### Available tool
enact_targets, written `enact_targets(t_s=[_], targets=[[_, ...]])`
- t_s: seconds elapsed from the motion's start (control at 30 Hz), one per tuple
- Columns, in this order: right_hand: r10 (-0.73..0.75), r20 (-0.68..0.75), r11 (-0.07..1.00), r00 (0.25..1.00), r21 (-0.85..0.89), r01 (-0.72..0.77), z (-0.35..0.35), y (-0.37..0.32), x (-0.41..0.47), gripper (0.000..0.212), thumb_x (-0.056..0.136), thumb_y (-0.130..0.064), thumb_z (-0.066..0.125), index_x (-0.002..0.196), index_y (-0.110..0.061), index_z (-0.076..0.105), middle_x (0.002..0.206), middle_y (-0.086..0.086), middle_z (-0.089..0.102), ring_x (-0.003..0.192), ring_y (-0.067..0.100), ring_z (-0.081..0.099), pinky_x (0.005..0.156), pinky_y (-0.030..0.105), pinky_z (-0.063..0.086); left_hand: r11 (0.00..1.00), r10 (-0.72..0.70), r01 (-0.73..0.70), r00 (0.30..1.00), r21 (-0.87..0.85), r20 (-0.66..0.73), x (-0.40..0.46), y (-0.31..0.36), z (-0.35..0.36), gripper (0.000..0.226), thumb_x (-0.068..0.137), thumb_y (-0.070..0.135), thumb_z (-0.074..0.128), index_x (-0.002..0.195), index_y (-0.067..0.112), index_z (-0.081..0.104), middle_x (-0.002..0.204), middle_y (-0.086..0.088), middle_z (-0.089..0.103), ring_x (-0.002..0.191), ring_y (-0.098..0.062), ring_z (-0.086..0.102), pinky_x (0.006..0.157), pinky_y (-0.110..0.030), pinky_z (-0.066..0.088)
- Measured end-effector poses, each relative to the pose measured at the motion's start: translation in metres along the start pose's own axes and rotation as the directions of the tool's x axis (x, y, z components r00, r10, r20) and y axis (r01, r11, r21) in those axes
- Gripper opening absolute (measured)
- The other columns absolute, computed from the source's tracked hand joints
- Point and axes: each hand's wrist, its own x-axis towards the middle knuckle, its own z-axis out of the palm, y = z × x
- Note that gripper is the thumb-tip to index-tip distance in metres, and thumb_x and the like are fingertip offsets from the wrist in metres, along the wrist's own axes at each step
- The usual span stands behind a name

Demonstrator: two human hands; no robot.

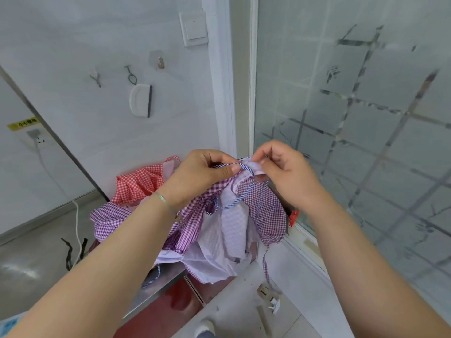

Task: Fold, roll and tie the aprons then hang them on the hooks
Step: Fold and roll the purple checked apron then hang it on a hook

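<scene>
A purple checked apron [263, 206] with a pale lining and blue-striped trim hangs bunched in front of me. My left hand [202, 174] grips its upper edge, thumb pressed on the striped trim. My right hand [285, 172] pinches the same edge just to the right, fingers curled. A red checked apron [139, 181] lies crumpled behind and to the left. On the white wall above hang a metal hook [160, 62] and two smaller hooks [96, 78], one carrying a white scraper [141, 100].
A frosted glass door [353, 118] stands close on the right beside a white frame [224, 93]. A steel surface [158, 286] lies under the aprons. A light switch [194, 28] sits high on the wall. A cable [78, 230] runs down at left.
</scene>
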Motion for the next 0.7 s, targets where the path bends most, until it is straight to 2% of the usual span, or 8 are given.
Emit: enact_targets(t_s=[0.1, 0.2, 0.27, 0.3, 0.4, 0.5, 0.63, 0.7], targets=[[0.002, -0.081, 0.947, 0.997, -0.32, -0.028, -0.002, 0.005, -0.003, 0.038, 0.091, -0.002, 0.05, 0.075, -0.034, 0.062, 0.095, -0.014, 0.049, 0.087, -0.005, 0.049, 0.077, 0.014, 0.036, 0.999, 0.009, -0.008, 1.0, 0.035, -0.023, 0.005, 0.004, -0.001, 0.007, 0.083, 0.008, 0.069, 0.086, 0.012, 0.075, 0.085, -0.003, 0.075, 0.08, -0.012, 0.067, 0.08, -0.025, 0.055], [-0.173, -0.261, 0.862, 0.95, -0.507, 0.017, 0.001, 0.007, -0.01, 0.009, 0.085, -0.024, 0.06, 0.085, -0.03, 0.068, 0.103, -0.01, 0.041, 0.104, 0.011, 0.042, 0.09, 0.023, 0.034, 0.998, -0.018, 0.018, 1.0, -0.061, -0.001, 0.009, 0.01, 0.002, 0.007, 0.08, 0.007, 0.07, 0.086, 0.008, 0.074, 0.082, -0.003, 0.075, 0.077, -0.01, 0.068, 0.076, -0.022, 0.054], [-0.299, -0.35, 0.886, 0.888, -0.447, 0.122, 0.005, 0.002, -0.015, 0.019, 0.083, -0.041, 0.061, 0.072, -0.026, 0.064, 0.09, -0.008, 0.046, 0.09, 0.011, 0.047, 0.08, 0.023, 0.037, 0.985, -0.067, 0.069, 0.998, -0.161, 0.018, 0.012, 0.013, 0.005, 0.009, 0.073, 0.009, 0.072, 0.081, 0.007, 0.074, 0.078, -0.004, 0.074, 0.073, -0.011, 0.068, 0.07, -0.019, 0.053], [-0.248, -0.317, 0.92, 0.915, -0.373, 0.121, 0.006, -0.001, -0.017, 0.03, 0.083, -0.048, 0.062, 0.063, -0.026, 0.058, 0.078, -0.009, 0.047, 0.077, 0.008, 0.047, 0.07, 0.022, 0.037, 0.981, -0.081, 0.084, 0.996, -0.176, 0.025, 0.014, 0.013, 0.007, 0.01, 0.071, 0.011, 0.072, 0.08, 0.008, 0.074, 0.077, -0.004, 0.074, 0.072, -0.011, 0.069, 0.07, -0.019, 0.053], [0.167, 0.069, 0.937, 0.984, -0.322, -0.137, 0.014, 0.001, -0.021, 0.036, 0.081, -0.056, 0.066, 0.071, -0.021, 0.066, 0.055, -0.013, 0.048, 0.051, 0.0, 0.044, 0.053, 0.02, 0.031, 0.996, -0.063, 0.066, 0.997, -0.064, 0.038, 0.017, 0.015, 0.013, 0.004, 0.079, 0.008, 0.071, 0.081, 0.01, 0.074, 0.077, -0.001, 0.074, 0.074, -0.009, 0.068, 0.07, -0.017, 0.052], [0.208, 0.004, 0.956, 0.978, -0.212, -0.202, 0.021, 0.016, -0.025, 0.023, 0.079, -0.043, 0.074, 0.093, -0.026, 0.065, 0.074, -0.016, 0.061, 0.067, -0.004, 0.056, 0.067, 0.022, 0.046, 0.999, -0.044, 0.044, 0.998, 0.01, 0.034, 0.017, 0.018, 0.018, 0.007, 0.083, 0.008, 0.069, 0.081, 0.013, 0.074, 0.076, 0.001, 0.074, 0.072, -0.008, 0.069, 0.068, -0.017, 0.052], [0.196, -0.086, 0.957, 0.977, 0.234, -0.171, 0.03, 0.016, -0.024, 0.014, 0.086, -0.015, 0.071, 0.079, -0.026, 0.066, 0.072, -0.016, 0.069, 0.072, -0.002, 0.063, 0.074, 0.021, 0.051, 0.996, -0.034, 0.032, 0.999, 0.078, 0.023, 0.021, 0.018, 0.023, 0.008, 0.083, 0.008, 0.071, 0.08, 0.015, 0.074, 0.076, 0.001, 0.074, 0.075, -0.01, 0.068, 0.074, -0.022, 0.054], [0.258, -0.09, 0.908, 0.962, 0.363, -0.209, 0.031, 0.016, -0.024, 0.016, 0.091, -0.012, 0.063, 0.079, -0.021, 0.068, 0.076, -0.01, 0.07, 0.078, 0.005, 0.064, 0.084, 0.035, 0.055, 0.994, -0.036, 0.033, 0.999, 0.108, 0.022, 0.023, 0.017, 0.027, 0.008, 0.083, 0.009, 0.072, 0.08, 0.016, 0.074, 0.076, 0.0, 0.074, 0.076, -0.011, 0.068, 0.078, -0.025, 0.055]])
